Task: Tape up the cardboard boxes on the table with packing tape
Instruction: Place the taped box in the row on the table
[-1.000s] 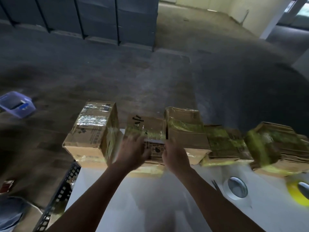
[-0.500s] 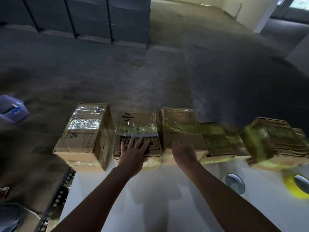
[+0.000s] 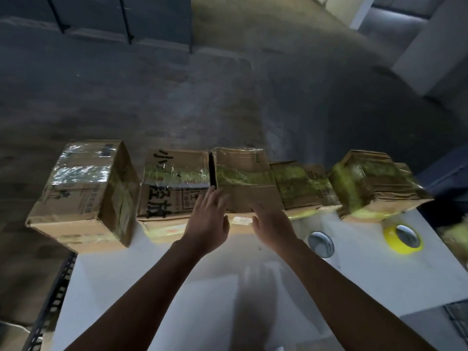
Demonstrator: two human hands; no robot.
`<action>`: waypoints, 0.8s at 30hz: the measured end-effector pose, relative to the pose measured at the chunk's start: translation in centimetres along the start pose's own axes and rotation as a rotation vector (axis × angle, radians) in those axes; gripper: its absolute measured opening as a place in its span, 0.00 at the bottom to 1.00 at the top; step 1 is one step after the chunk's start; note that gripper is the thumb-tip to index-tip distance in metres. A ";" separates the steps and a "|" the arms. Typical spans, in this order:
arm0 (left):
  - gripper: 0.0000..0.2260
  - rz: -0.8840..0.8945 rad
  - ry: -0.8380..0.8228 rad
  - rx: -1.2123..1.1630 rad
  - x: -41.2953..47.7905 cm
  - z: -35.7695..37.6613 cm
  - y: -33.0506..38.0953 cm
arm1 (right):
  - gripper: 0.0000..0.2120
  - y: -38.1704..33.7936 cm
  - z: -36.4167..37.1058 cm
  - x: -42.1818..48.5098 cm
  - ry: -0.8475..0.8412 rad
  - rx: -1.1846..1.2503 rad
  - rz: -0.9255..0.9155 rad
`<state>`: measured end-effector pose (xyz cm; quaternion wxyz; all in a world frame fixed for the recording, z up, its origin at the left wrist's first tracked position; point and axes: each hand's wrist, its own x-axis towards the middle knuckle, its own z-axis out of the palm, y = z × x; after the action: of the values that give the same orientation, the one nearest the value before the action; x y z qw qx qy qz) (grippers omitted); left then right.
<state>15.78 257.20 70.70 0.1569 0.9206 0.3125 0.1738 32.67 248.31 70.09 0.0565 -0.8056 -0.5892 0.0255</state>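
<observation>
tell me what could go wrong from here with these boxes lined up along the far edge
1. The leftmost box juts past the corner of the table; a sideways nudge could tip it to the floor.
2. The left hand and right hand are at the near side of the middle box, which sits by the far edge; a hard push might slide it off.
3. The yellow tape roll lies close to the right edge and could get knocked off.
</observation>
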 end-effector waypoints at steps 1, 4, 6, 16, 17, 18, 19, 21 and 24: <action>0.23 0.026 0.014 -0.038 0.1 0.5 1.0 | 0.18 0.9 0.0 -0.6 0.011 0.014 0.002; 0.21 0.102 0.016 -0.128 0.3 2.3 4.1 | 0.19 3.5 0.0 -2.7 0.041 0.067 0.021; 0.19 0.141 -0.007 -0.142 0.3 3.9 6.5 | 0.18 5.7 0.2 -4.0 0.017 0.061 0.071; 0.15 -0.038 -0.155 -0.197 1.2 10.7 15.8 | 0.13 17.0 2.8 -9.8 -0.257 0.036 0.108; 0.15 -0.083 -0.144 -0.206 1.5 10.7 16.4 | 0.13 17.1 2.7 -9.4 -0.225 0.068 0.068; 0.14 -0.128 -0.125 -0.213 1.8 10.7 16.8 | 0.12 17.0 2.5 -8.8 -0.192 0.108 0.028; 0.14 -0.171 -0.098 -0.218 2.1 10.5 17.2 | 0.12 16.7 2.1 -8.1 -0.161 0.154 -0.011; 0.13 -0.249 -0.033 -0.222 2.6 9.9 17.7 | 0.13 15.5 1.1 -6.6 -0.097 0.243 -0.083; 0.12 -0.369 0.065 -0.226 2.9 8.1 17.1 | 0.12 12.6 -0.5 -4.6 0.006 0.328 -0.210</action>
<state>30.25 244.60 70.90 0.2781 0.8184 0.4590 0.2056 43.20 240.12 68.96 0.1912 -0.7198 -0.6578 0.1127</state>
